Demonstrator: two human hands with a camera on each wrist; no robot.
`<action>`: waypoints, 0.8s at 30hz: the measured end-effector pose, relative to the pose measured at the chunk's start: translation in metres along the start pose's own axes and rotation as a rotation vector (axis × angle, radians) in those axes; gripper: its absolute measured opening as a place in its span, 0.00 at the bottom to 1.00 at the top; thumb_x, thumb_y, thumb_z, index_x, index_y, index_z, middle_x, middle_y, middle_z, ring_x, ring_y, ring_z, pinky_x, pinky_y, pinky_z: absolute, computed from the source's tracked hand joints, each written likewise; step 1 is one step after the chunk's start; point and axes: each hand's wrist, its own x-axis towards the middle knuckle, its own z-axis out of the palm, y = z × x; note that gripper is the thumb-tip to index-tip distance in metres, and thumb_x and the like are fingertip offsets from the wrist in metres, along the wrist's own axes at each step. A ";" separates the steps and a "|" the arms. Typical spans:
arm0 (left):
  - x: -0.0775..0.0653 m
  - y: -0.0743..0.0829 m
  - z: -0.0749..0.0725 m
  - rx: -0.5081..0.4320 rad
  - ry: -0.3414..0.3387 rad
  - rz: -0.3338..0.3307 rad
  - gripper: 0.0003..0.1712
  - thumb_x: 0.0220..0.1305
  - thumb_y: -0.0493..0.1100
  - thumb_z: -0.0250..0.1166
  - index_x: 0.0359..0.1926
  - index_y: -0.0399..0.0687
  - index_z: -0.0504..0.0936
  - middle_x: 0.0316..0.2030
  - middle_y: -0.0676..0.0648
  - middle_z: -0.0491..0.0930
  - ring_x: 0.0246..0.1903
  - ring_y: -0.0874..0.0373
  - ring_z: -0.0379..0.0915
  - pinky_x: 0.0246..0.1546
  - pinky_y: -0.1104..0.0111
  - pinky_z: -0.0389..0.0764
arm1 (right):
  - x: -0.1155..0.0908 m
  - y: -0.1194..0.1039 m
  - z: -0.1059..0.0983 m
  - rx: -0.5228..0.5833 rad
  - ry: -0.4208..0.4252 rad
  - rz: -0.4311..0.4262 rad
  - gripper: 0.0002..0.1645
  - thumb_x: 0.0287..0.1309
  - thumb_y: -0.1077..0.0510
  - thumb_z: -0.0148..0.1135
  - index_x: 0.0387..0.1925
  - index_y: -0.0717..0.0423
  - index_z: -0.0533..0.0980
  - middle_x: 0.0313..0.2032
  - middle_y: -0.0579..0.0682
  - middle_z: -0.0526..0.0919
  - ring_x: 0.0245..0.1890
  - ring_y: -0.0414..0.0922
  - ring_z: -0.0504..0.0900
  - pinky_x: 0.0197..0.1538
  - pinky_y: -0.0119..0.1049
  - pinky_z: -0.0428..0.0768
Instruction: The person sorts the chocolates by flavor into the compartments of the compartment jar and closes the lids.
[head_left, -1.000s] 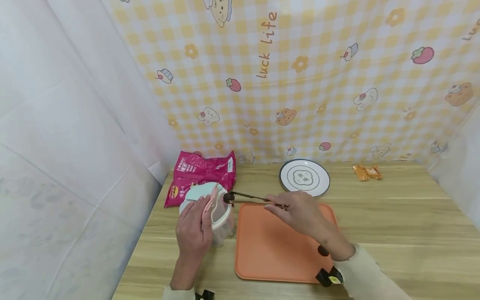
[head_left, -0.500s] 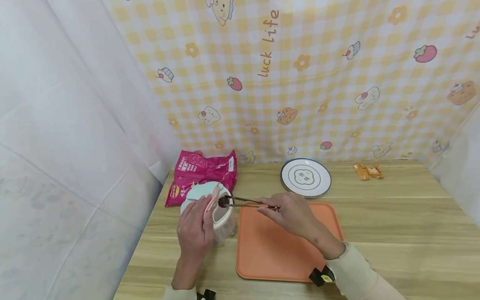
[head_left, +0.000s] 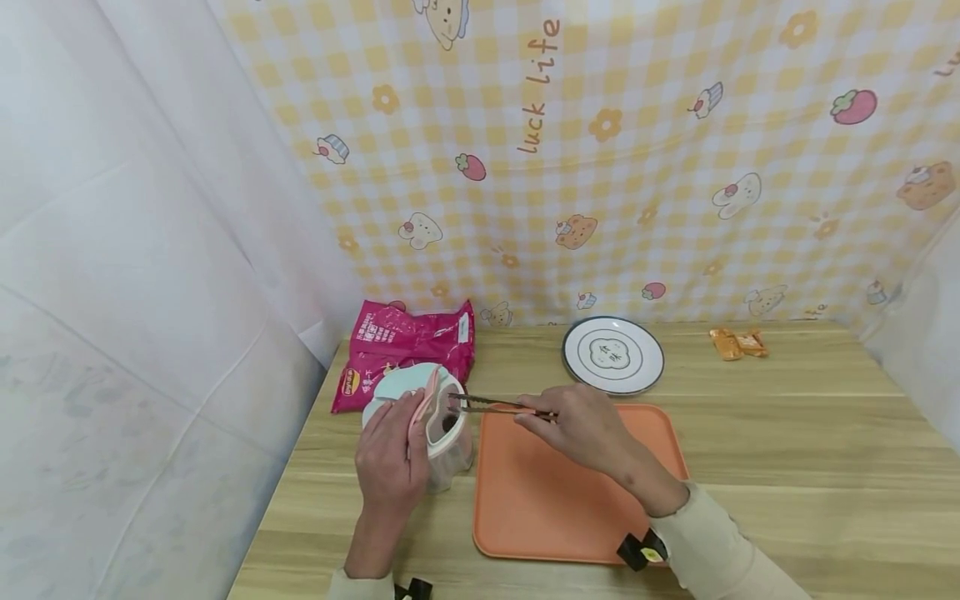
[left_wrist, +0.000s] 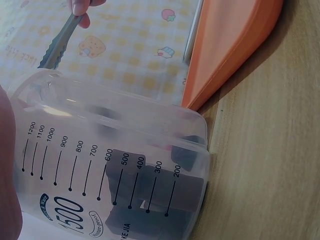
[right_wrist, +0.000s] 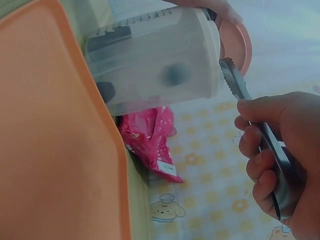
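A clear plastic storage canister (head_left: 450, 465) stands on the table with its pink lid flap (head_left: 429, 392) raised. My left hand (head_left: 390, 457) grips the flap at the top of the canister. In my right hand (head_left: 588, 421) I hold metal tongs (head_left: 491, 406), their tips at the canister's mouth with nothing between them. A small dark round piece (head_left: 450, 422) is inside the canister, just below the mouth; in the right wrist view this piece (right_wrist: 175, 74) is blurred in mid-fall. Several dark pieces (left_wrist: 172, 185) lie at the canister's bottom, seen through its marked wall.
An orange tray (head_left: 562, 500) lies right of the canister. Behind the canister is a magenta snack bag (head_left: 438, 337). A white plate (head_left: 577, 354) with a dark rim sits at the back, and small orange wrapped packets (head_left: 738, 343) lie farther right.
The tongs moved left over the canister's mouth with the dark piece, then let it go; it has dropped inside. My left hand has stayed on the flap.
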 end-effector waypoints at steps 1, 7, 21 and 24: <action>0.000 0.000 0.000 -0.001 0.000 0.001 0.25 0.76 0.51 0.52 0.58 0.39 0.84 0.53 0.42 0.86 0.52 0.44 0.84 0.56 0.46 0.79 | 0.000 0.000 0.000 0.001 -0.003 0.006 0.09 0.61 0.50 0.74 0.39 0.49 0.90 0.41 0.41 0.90 0.14 0.28 0.58 0.17 0.28 0.59; 0.000 0.000 0.001 -0.006 0.006 0.004 0.25 0.76 0.50 0.53 0.58 0.39 0.85 0.53 0.42 0.86 0.52 0.44 0.84 0.63 0.54 0.75 | 0.000 0.000 -0.001 0.007 -0.021 0.025 0.12 0.62 0.48 0.73 0.42 0.49 0.90 0.41 0.42 0.90 0.14 0.29 0.59 0.17 0.28 0.59; 0.000 0.002 0.001 -0.004 -0.007 -0.015 0.24 0.75 0.49 0.53 0.59 0.39 0.84 0.53 0.42 0.86 0.52 0.44 0.84 0.66 0.58 0.72 | -0.014 0.007 -0.013 -0.013 -0.019 -0.016 0.18 0.64 0.50 0.71 0.53 0.49 0.87 0.28 0.33 0.84 0.20 0.28 0.69 0.22 0.28 0.69; 0.000 0.002 0.001 -0.009 -0.005 -0.016 0.25 0.75 0.50 0.53 0.58 0.38 0.84 0.53 0.41 0.86 0.51 0.43 0.84 0.67 0.61 0.70 | -0.025 0.013 -0.019 -0.036 -0.017 -0.009 0.18 0.63 0.50 0.72 0.54 0.48 0.87 0.28 0.30 0.82 0.21 0.28 0.69 0.22 0.28 0.69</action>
